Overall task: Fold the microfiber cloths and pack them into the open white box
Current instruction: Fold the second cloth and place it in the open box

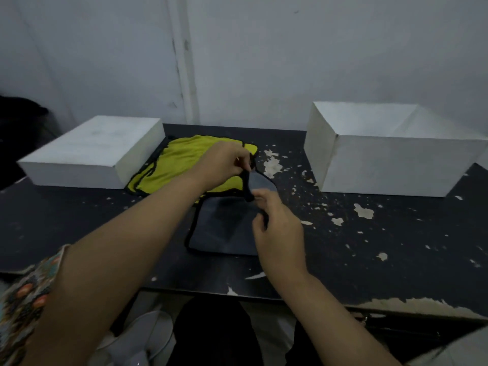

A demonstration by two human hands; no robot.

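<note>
While the chipped black table is standing against a white wall, both hands, left hand and right hand, are pinching the black-edged gray microfiber cloth.

My black table (paint badly chipped) carries a closed white box, an open white box, yellow cloths and a grey cloth.

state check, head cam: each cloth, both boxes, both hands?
grey cloth: on the table, partly folded, far edge lifted by both hands
yellow cloth: rumpled on the table beside the closed box, unfolded
open white box: upright, top open, contents not visible
closed white box: flat on the table, top shut
left hand: pinches the grey cloth's black edge
right hand: pinches the same edge
</note>
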